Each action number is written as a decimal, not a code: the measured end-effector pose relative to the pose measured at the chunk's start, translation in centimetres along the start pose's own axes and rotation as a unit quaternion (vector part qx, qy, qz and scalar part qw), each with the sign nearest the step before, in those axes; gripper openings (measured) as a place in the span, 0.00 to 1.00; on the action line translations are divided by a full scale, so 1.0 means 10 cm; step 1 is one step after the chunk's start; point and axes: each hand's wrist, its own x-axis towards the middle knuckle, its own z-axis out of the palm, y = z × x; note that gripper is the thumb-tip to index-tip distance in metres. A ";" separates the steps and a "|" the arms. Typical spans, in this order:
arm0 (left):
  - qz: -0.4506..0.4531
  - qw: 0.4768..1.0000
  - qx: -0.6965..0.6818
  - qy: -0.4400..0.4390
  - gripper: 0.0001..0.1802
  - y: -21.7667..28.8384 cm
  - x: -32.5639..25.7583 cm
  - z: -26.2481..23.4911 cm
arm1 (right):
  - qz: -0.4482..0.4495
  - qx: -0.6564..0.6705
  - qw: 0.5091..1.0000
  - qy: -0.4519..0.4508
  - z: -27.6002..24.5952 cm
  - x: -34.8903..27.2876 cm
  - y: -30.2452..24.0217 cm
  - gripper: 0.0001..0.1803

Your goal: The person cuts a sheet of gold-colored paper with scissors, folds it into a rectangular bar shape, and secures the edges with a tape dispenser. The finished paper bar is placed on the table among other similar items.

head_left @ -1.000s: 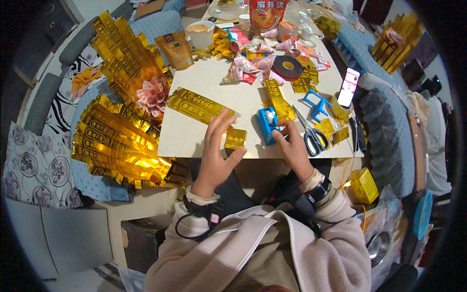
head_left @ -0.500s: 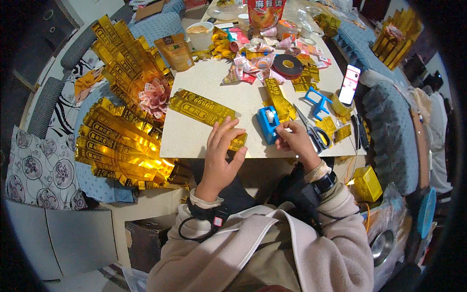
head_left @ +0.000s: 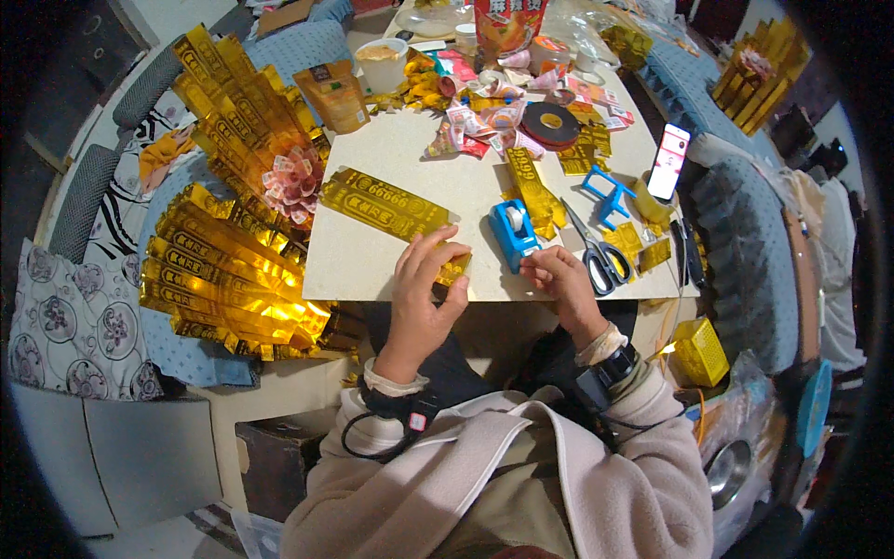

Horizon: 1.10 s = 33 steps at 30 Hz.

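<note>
A long gold foil strip lies slantwise across the front left of the white table. My left hand rests on its near end, fingers stretched and thumb apart. Beside it a blue tape dispenser stands with a small roll of clear tape. My right hand is at the dispenser's near end, thumb and fingertips pinched together; what they pinch is too small to make out. Scissors with dark handles lie just right of that hand. Behind the dispenser is a folded gold strip.
A blue plastic frame, a propped phone and a dark tape roll sit farther right and back. Crumpled pink paper pieces, a brown pouch and a white tub stand behind. Gold foil fans fill the left side.
My right hand has shifted slightly left and in, against the dispenser's near end. My left hand stays on the gold strip. The whole view has moved a little.
</note>
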 end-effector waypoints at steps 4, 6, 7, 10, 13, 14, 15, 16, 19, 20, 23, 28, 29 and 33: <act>0.001 1.000 -0.004 0.009 0.19 -0.01 0.00 0.00 | 0.027 0.042 0.999 0.005 -0.01 -0.03 0.02 0.08; -0.002 1.000 -0.006 0.004 0.19 -0.01 0.00 0.00 | 0.019 0.048 0.999 0.002 -0.03 -0.03 0.04 0.08; -0.003 1.000 -0.007 0.002 0.19 -0.02 0.00 0.00 | 0.021 0.038 0.999 0.015 -0.03 -0.03 0.06 0.08; -0.012 1.000 -0.009 -0.003 0.20 -0.02 0.00 0.00 | 0.011 0.032 0.999 0.024 -0.05 -0.03 0.12 0.08; -0.017 1.000 -0.012 -0.003 0.19 -0.03 -0.01 0.00 | 0.009 0.038 0.999 0.028 -0.08 -0.01 0.21 0.08; -0.015 1.000 -0.013 -0.002 0.19 -0.03 -0.01 0.00 | 0.007 0.043 0.999 0.029 -0.09 0.00 0.25 0.08; -0.012 1.000 -0.014 -0.001 0.19 -0.02 -0.01 0.00 | -0.002 0.058 0.998 0.016 -0.10 0.01 0.28 0.07; -0.009 1.000 -0.014 0.000 0.19 -0.02 -0.01 0.00 | 0.009 0.049 0.998 0.024 -0.10 0.03 0.31 0.08; -0.005 1.000 -0.018 0.003 0.19 -0.01 0.00 -0.01 | 0.020 0.055 0.998 -0.016 -0.08 0.08 0.36 0.08; -0.006 1.000 -0.013 0.002 0.19 0.00 0.00 -0.01 | 0.025 0.058 0.997 -0.046 -0.05 0.08 0.35 0.08; 0.000 1.000 -0.007 0.003 0.20 0.00 0.02 -0.02 | 0.006 -0.011 0.999 -0.047 0.05 -0.05 0.20 0.07; 0.003 0.999 -0.032 0.008 0.19 -0.01 0.00 -0.01 | -0.150 -0.095 0.975 -0.135 0.40 -0.32 -0.21 0.06; 0.000 0.999 -0.036 0.008 0.19 -0.01 -0.01 0.00 | -0.146 -0.098 0.974 -0.144 0.48 -0.35 -0.26 0.06; -0.007 0.999 -0.048 0.016 0.19 -0.01 -0.02 0.01 | -0.144 -0.099 0.965 -0.194 0.71 -0.38 -0.34 0.06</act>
